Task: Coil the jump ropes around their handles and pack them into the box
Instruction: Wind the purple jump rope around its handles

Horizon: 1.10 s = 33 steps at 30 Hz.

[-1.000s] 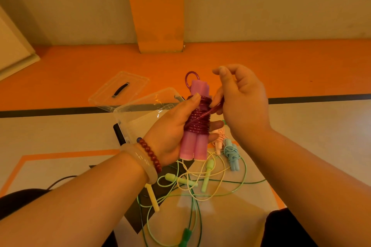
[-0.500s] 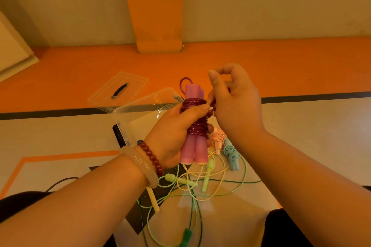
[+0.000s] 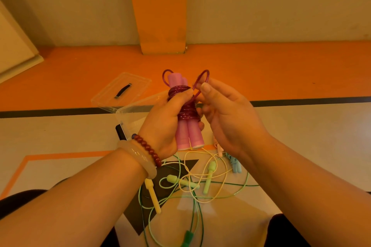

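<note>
The left hand [image 3: 166, 122] grips the pair of pink handles [image 3: 189, 136] upright in mid-air, fingers curled round the back and the thumb pressed on the upper turns of the maroon rope [image 3: 186, 113] wound about them. A second ago that thumb lay lower on the coil, and the right hand [image 3: 226, 114] was drawing the rope taut in a slant across the handles. Half a second ago the right hand had closed in tight against the top of the bundle. It has now drawn back toward 3 o'clock of the bundle, and its thumb and forefinger pinch the rope's free end, which stands up as an open loop at 1 o'clock of the handles. The small loop at the handles' top, at 11 o'clock, is unchanged. The coil now sits in two bands, one under the thumb and one lower down. The clear box [image 3: 130, 118] stands on the floor at 9 o'clock of the bundle, partly hidden by the left hand, with its lid [image 3: 122, 90] lying at 10 o'clock, both where they were. At 6 o'clock the loose ropes [image 3: 200, 188], yellow and green, lie tangled as before.
</note>
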Each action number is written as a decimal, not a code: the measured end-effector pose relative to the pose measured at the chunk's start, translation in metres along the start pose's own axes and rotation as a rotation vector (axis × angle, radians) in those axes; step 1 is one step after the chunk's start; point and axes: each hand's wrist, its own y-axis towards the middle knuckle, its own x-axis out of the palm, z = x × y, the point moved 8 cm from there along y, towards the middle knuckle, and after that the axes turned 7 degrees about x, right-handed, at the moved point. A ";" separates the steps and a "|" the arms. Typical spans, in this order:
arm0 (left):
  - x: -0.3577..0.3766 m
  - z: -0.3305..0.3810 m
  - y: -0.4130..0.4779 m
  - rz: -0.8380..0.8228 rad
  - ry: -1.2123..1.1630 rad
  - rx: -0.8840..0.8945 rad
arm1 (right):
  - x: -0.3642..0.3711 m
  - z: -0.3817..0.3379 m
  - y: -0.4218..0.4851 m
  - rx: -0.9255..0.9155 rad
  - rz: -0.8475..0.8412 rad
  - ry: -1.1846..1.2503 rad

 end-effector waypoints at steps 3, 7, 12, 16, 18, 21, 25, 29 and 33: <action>0.003 -0.004 -0.003 -0.024 0.040 -0.009 | -0.004 -0.006 -0.001 -0.026 0.080 -0.118; 0.002 0.000 -0.003 0.016 0.093 0.036 | -0.009 -0.008 -0.006 -0.057 0.166 -0.128; -0.004 0.004 -0.001 0.092 0.106 0.062 | -0.012 -0.013 -0.010 -0.103 0.236 -0.297; -0.011 0.010 0.001 0.143 0.100 0.086 | -0.005 -0.023 -0.015 -0.255 0.237 -0.626; -0.012 0.013 0.001 0.149 0.082 0.092 | 0.001 -0.030 -0.018 -0.389 0.218 -0.836; -0.009 0.015 0.001 0.123 0.047 0.085 | 0.012 -0.032 -0.019 -0.554 0.197 -1.116; -0.010 0.014 0.000 0.130 0.057 0.090 | 0.025 -0.027 -0.021 -0.663 0.179 -1.385; -0.011 0.011 0.000 0.148 0.107 0.096 | 0.031 -0.022 -0.022 -0.666 0.178 -1.575; -0.009 0.010 0.000 0.138 0.161 0.113 | 0.024 -0.023 -0.021 -0.645 0.269 -1.472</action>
